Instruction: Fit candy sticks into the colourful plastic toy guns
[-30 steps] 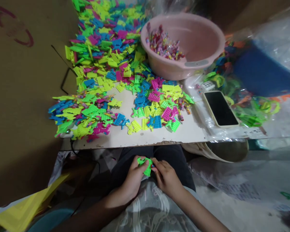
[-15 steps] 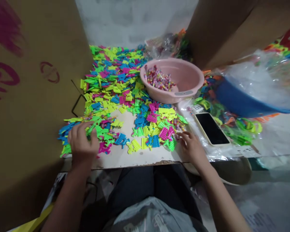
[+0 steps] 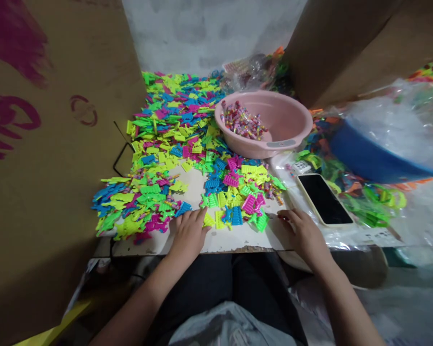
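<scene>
My left hand point(image 3: 190, 233) rests at the table's front edge, thumb and fingers apart. A yellow comb-shaped plastic piece point(image 3: 209, 220) lies at the gap between its thumb and forefinger, and a blue comb-shaped piece point(image 3: 183, 208) is by its other fingertips. To the right, my right hand point(image 3: 305, 234) has its fingers drawn together just above the white tabletop point(image 3: 270, 236). Something small and reddish shows at those fingertips, too small to name. Between the hands lie pink, blue, yellow and green comb-shaped pieces, with a green one point(image 3: 261, 222) nearest my right hand.
Behind stands a pink basin point(image 3: 288, 115) part-filled with small wrapped-looking bits point(image 3: 241, 120). A phone point(image 3: 324, 199) lies on clear plastic at right, before a blue basin point(image 3: 375, 154). A cardboard box point(image 3: 68, 182) walls off the left. Heaped comb-shaped pieces point(image 3: 180, 101) reach the back wall.
My left hand has moved right, from the left heap to the yellow piece near the middle. My right hand has drawn slightly back from the small bits beside the pieces. The view has shifted a little.
</scene>
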Motion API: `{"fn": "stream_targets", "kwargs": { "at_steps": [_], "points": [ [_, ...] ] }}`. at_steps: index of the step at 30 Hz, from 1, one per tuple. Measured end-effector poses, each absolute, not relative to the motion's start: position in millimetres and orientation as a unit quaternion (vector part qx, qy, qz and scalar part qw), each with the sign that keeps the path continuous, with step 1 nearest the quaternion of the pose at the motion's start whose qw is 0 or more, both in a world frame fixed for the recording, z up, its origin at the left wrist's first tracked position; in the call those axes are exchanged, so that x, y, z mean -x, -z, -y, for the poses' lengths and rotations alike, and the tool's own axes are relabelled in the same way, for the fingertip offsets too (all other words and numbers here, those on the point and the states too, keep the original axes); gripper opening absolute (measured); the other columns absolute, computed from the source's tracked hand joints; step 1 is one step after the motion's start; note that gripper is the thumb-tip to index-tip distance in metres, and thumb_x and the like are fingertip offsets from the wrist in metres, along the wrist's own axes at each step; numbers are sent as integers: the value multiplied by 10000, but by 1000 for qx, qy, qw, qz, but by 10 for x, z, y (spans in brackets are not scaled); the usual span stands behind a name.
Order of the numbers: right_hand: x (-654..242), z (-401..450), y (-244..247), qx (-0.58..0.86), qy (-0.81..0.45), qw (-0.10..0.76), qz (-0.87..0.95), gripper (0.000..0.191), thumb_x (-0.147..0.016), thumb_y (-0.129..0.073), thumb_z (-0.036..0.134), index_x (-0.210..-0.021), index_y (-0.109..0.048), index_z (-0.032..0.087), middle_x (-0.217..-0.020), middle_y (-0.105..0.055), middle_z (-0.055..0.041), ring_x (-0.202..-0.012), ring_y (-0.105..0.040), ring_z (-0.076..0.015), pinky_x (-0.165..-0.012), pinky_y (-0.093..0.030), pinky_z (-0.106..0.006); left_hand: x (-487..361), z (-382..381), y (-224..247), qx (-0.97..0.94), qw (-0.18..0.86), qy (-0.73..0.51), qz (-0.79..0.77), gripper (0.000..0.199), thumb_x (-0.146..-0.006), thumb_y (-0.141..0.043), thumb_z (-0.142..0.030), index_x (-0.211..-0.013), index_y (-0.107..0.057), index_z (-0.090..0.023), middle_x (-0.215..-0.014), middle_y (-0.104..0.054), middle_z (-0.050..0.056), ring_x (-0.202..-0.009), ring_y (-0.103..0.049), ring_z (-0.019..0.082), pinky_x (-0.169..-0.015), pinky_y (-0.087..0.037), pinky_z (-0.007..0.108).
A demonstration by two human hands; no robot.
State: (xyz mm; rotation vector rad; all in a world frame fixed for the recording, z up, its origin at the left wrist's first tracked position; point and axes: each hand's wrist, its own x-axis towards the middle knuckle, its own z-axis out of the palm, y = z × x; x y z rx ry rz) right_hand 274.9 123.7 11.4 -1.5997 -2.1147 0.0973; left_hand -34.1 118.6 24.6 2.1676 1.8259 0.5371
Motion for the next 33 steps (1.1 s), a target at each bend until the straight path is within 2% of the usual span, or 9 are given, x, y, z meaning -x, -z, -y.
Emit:
{"fn": "stream_targets", "kwargs": {
  "at_steps": [4,7,9,12,17,21,25,30,33],
  "points": [
    [-2568,-1066,-235,587,-123,394,697,160,-930,-505,336,-986,-590,214,-1026,-627,-113,-979,-599,-262,-840,-477,-417,324,-1212,-285,-643,321,-326,-614,399,-727,-677,-159,-1119,-633,-225,-933,-686,65,-940,-620,259,-853,-458,375],
    [-2251,-869,-346,534,-291,489,625,150,-940,-514,358,-1005,-548,228,-930,-653,-62,-894,-636,-203,-788,-515,-341,256,-1144,-334,-484,495,-426,-582,349,-635,-763,-216,-964,-650,-196,-788,-641,8,-764,-611,177,-700,-466,269],
    [-2017,-755,-415,486,-382,492,613,184,-942,-509,397,-978,-570,227,-808,-650,-31,-760,-642,-173,-702,-531,-294,188,-1066,-385,-389,573,-457,-558,356,-552,-823,-246,-851,-642,-178,-736,-613,-17,-685,-581,139,-639,-442,233],
    [-1743,-649,-488,460,-442,472,608,187,-935,-525,396,-962,-603,229,-855,-664,-36,-796,-650,-169,-729,-540,-284,87,-933,-466,-301,656,-468,-510,370,-523,-855,-278,-797,-629,-175,-685,-597,-35,-624,-552,109,-602,-420,211],
    [-1607,-583,-537,454,-448,489,595,176,-943,-516,328,-1104,-528,257,-1013,-630,-54,-966,-622,-170,-829,-530,-292,2,-772,-535,-312,674,-463,-484,294,-569,-852,-300,-748,-663,-163,-776,-652,12,-733,-608,152,-685,-466,243],
    [-1637,-556,-578,450,-444,468,617,76,-960,-484,285,-1002,-531,241,-919,-621,-34,-880,-616,-151,-780,-520,-262,13,-725,-587,-391,643,-449,-483,199,-651,-808,-292,-762,-695,-171,-805,-674,34,-760,-618,169,-694,-474,252],
    [-1652,-542,-628,448,-449,457,624,106,-973,-460,267,-982,-556,223,-873,-635,-29,-824,-621,-140,-749,-511,-245,39,-714,-662,-473,593,-463,-458,88,-698,-768,-217,-745,-701,-185,-783,-651,28,-764,-614,167,-699,-466,245],
    [-1638,-530,-679,438,-467,453,621,104,-974,-454,293,-965,-524,217,-829,-636,-28,-766,-628,-143,-696,-522,-250,52,-710,-695,-483,587,-460,-458,84,-712,-754,-232,-745,-691,-186,-784,-638,36,-755,-617,184,-689,-464,264],
    [-1628,-523,-705,461,-411,431,658,58,-964,-458,262,-934,-485,221,-807,-630,-23,-724,-612,-143,-655,-504,-247,53,-698,-679,-479,577,-456,-480,108,-705,-758,-253,-729,-679,-182,-766,-630,32,-736,-605,179,-677,-457,258]
  ]
}}
